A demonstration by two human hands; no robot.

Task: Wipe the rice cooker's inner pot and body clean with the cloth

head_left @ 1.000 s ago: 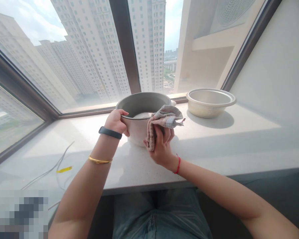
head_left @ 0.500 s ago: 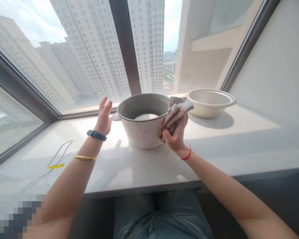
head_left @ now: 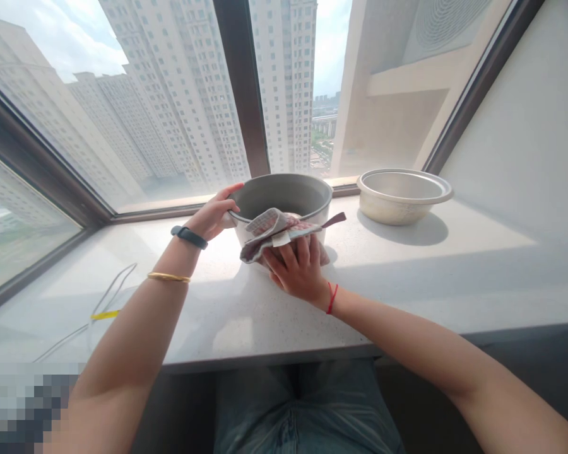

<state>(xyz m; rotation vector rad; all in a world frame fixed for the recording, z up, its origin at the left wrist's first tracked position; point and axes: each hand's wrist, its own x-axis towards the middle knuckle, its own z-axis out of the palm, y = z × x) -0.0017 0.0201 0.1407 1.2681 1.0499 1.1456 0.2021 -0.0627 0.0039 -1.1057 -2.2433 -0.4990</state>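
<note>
A white rice cooker body (head_left: pixel 307 183) with a grey inside stands upright on the white sill, without a lid. My left hand (head_left: pixel 214 214) grips its left side, fingers over the rim, at the side handle. My right hand (head_left: pixel 300 268) presses a checked cloth (head_left: pixel 277 227) against the front wall of the cooker, fingers bent on the fabric. The cloth bunches up over the front rim and hides most of the front wall. A strap-like corner of it sticks out to the right.
A metal inner pot (head_left: pixel 397 211) with a wide rim stands at the right, near the window frame (head_left: pixel 243 94). A grey cord (head_left: pixel 111 287) with a yellow tag (head_left: pixel 105 314) lies at the left. The front edge of the sill (head_left: pixel 265 360) runs just before my legs.
My right hand has moved the cloth from the cooker's right side leftward to its front. My left hand has gone from open beside the cooker to holding its rim.
</note>
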